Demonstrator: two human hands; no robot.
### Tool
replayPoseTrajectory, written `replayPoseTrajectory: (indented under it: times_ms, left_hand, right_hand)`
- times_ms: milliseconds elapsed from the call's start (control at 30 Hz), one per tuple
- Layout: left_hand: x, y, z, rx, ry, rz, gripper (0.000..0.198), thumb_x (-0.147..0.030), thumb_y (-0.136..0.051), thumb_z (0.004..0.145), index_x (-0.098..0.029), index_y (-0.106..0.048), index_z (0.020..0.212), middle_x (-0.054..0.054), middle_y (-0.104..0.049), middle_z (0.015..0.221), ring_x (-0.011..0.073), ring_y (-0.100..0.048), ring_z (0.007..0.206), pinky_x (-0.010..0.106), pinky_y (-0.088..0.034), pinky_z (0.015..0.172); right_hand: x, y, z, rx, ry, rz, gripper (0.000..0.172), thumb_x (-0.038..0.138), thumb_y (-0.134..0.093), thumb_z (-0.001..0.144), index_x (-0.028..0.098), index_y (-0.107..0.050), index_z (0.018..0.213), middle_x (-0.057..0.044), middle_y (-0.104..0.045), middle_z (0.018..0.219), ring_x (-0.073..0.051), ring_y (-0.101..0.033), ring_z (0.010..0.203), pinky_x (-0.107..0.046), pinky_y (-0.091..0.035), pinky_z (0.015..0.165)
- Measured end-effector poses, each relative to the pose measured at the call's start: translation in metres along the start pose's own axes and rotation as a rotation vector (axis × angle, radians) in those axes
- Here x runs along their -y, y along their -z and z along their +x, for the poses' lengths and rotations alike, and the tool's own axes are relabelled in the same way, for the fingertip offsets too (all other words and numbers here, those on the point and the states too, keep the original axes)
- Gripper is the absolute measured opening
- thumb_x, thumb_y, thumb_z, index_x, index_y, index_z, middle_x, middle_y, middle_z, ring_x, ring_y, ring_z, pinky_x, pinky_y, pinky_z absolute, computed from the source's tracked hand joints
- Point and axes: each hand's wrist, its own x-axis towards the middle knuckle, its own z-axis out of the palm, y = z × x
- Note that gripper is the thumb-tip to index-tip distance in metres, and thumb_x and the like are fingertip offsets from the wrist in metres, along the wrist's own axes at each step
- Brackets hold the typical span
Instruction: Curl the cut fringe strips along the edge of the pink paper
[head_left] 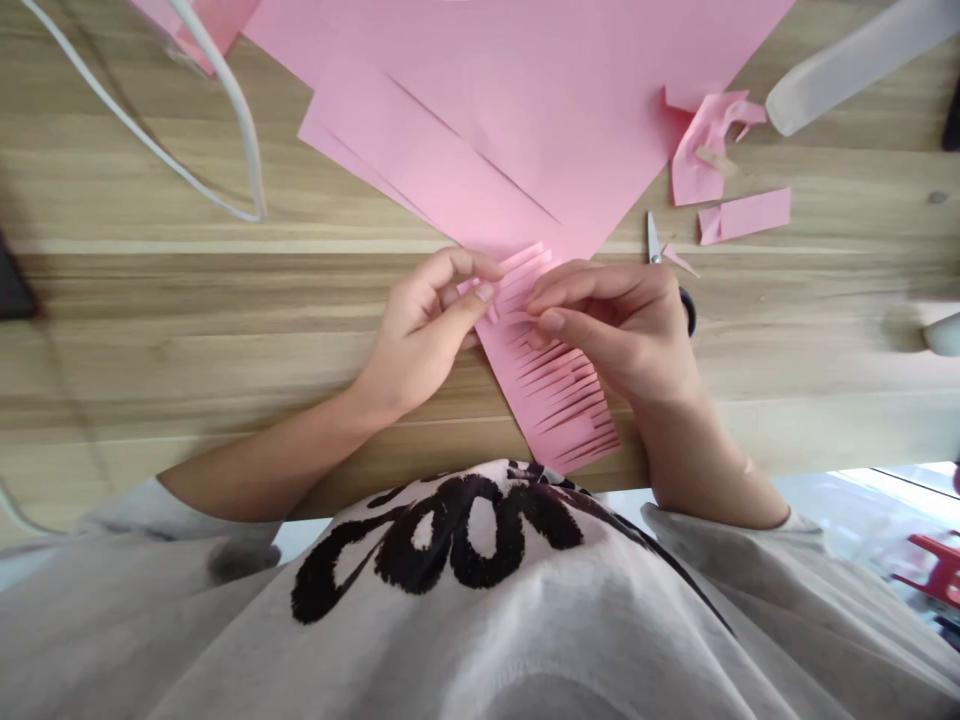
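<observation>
A pink paper strip (517, 385) slants toward my body, with a fringe of narrow cuts along its right side. My left hand (424, 325) pinches the strip's upper left edge between thumb and fingers. From the other side, my right hand (615, 320) has thumb and forefinger closed on one thin tab of the fringe. Several tabs near the top look bent or curled over. Beyond the hands, the strip's far end overlaps a large pink sheet (585, 110). Partly hidden behind my right hand lie scissors (654, 240), one blade and a black handle showing.
Crumpled pink scraps (709, 150) and a small pink paper piece (750, 214) lie at the right. Behind them is a translucent white tube-like object (847, 75). A white cable (244, 130) loops over the wooden table (150, 330) at the left.
</observation>
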Motion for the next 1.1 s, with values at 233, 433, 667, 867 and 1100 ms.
replayPoseTrajectory:
  times_ms: [233,433,667,867,1100]
  left_hand:
    - [0.0,0.0,0.001,-0.033,-0.114,0.145,0.017,-0.033,-0.072,0.089,-0.022,-0.062,0.098,0.0,-0.059,0.08,0.0104,-0.055,0.061,0.026,-0.045,0.052]
    - [-0.006,-0.002,-0.001,-0.056,-0.114,0.173,0.025,-0.018,-0.079,0.077,-0.02,-0.064,0.098,0.004,-0.07,0.111,0.013,-0.067,0.081,0.022,-0.053,0.057]
    - [-0.007,-0.004,-0.002,-0.022,-0.114,0.102,0.031,-0.006,-0.073,0.072,-0.017,-0.063,0.1,0.004,-0.071,0.12,0.01,-0.071,0.079,0.018,-0.058,0.06]
    - [0.006,0.0,-0.001,0.05,-0.186,0.077,0.041,-0.008,-0.074,0.072,-0.018,-0.06,0.109,0.003,-0.067,0.129,0.0156,-0.074,0.095,0.028,-0.066,0.078]
    - [0.014,0.007,0.0,0.084,-0.225,0.2,0.04,-0.016,-0.073,0.077,-0.019,-0.058,0.115,0.008,-0.06,0.141,0.0299,-0.067,0.124,0.042,-0.067,0.09]
  right_hand:
    - [0.001,0.005,0.001,0.042,-0.057,0.037,0.008,0.026,-0.08,0.084,0.024,-0.082,0.091,-0.002,-0.079,0.089,-0.013,-0.072,0.072,-0.029,-0.064,0.07]
    - [-0.001,0.002,0.001,-0.016,-0.021,0.017,0.011,0.019,-0.083,0.079,0.023,-0.083,0.089,-0.001,-0.08,0.087,-0.013,-0.074,0.073,-0.027,-0.064,0.069]
    - [-0.002,-0.001,0.0,-0.1,-0.014,-0.091,0.016,0.01,-0.084,0.072,0.022,-0.082,0.081,0.001,-0.08,0.081,-0.015,-0.074,0.073,-0.028,-0.064,0.066]
    - [0.002,-0.001,-0.001,-0.109,-0.039,-0.108,0.018,0.006,-0.081,0.075,0.021,-0.083,0.085,0.002,-0.081,0.083,-0.012,-0.076,0.074,-0.023,-0.064,0.068]
    - [0.001,-0.004,-0.002,-0.185,-0.04,-0.142,0.022,0.005,-0.077,0.078,0.023,-0.083,0.087,0.004,-0.081,0.078,-0.013,-0.077,0.066,-0.024,-0.067,0.065]
